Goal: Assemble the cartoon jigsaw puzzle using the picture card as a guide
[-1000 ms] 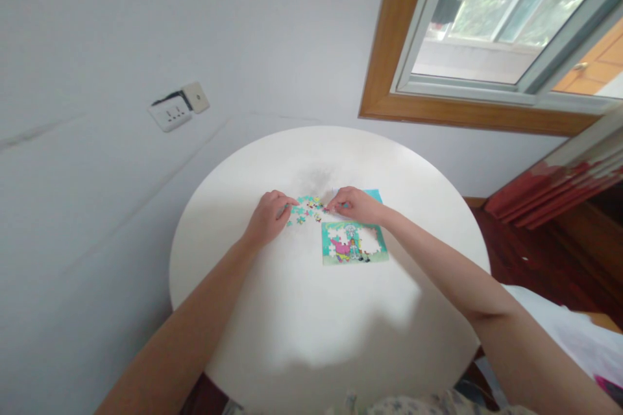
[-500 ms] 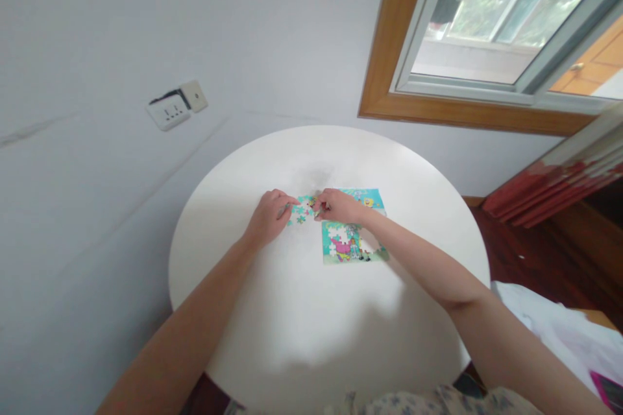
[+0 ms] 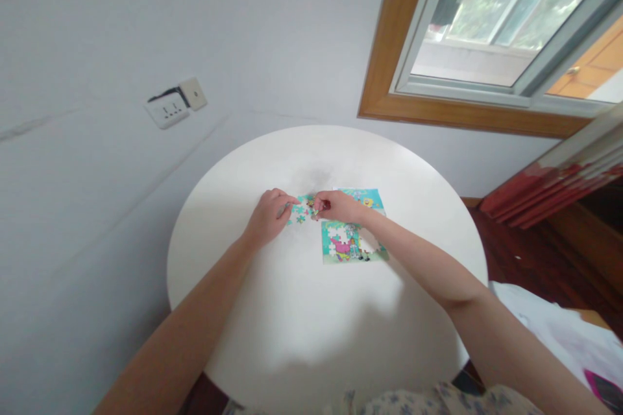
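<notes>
A partly built cartoon jigsaw puzzle [image 3: 351, 243] lies in the middle of a round white table [image 3: 326, 311], with white gaps where pieces are absent. Behind it lies a teal picture card [image 3: 363, 197]. Several loose teal pieces [image 3: 300, 211] are scattered to the puzzle's left. My left hand [image 3: 267, 215] rests curled at the left edge of that pile, fingertips pinched on the pieces. My right hand [image 3: 338, 205] is curled over the pile's right side, fingertips pinched on a small piece.
A white wall runs behind the table, with a socket plate [image 3: 168, 108] hanging on it. A wood-framed window [image 3: 487, 45] is at the upper right. Red-and-white boards [image 3: 559, 188] lean at the right over a dark wooden floor.
My right hand slid left from the picture card onto the loose pieces, uncovering the card. My left hand stayed in place.
</notes>
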`<state>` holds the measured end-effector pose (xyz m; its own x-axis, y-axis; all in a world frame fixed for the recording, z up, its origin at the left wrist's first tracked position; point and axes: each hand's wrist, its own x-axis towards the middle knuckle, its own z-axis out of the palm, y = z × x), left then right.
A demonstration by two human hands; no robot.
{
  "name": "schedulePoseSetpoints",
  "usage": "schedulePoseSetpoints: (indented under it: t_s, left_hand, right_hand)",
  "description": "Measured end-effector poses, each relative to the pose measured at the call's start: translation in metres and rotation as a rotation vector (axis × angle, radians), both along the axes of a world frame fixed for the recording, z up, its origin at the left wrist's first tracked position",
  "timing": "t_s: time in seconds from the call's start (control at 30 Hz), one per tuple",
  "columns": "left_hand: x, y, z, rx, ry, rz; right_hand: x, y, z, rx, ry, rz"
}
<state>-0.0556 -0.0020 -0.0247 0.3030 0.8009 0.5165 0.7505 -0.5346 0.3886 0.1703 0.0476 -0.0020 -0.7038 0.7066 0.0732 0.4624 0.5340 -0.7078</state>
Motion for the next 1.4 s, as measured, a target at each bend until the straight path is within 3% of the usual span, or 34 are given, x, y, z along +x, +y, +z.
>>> schedulePoseSetpoints:
  t_s: [0.13,0.27,0.4,0.5,1.0,1.4]
  left_hand:
    - [0.000,0.000,0.000,-0.010,-0.002,-0.001]
    - [0.002,0.000,0.000,-0.035,0.001,-0.024]
    - [0.007,-0.002,0.002,-0.038,0.017,-0.063]
    - [0.009,-0.003,0.002,-0.033,0.026,-0.081]
    - [0.004,0.000,0.000,-0.060,0.023,-0.035]
    - [0.004,0.001,0.000,-0.040,0.033,-0.038]
  right_hand:
    - [0.017,-0.006,0.005,-0.069,0.070,-0.017]
    - [0.061,-0.021,0.007,-0.126,0.090,-0.043]
    - [0.102,-0.045,-0.001,-0.186,0.095,-0.169]
    - [0.115,-0.059,-0.008,-0.178,0.073,-0.258]
    - [0.106,-0.075,-0.006,-0.043,-0.044,-0.368]
    - [0.096,-0.078,-0.002,0.059,-0.126,-0.373]
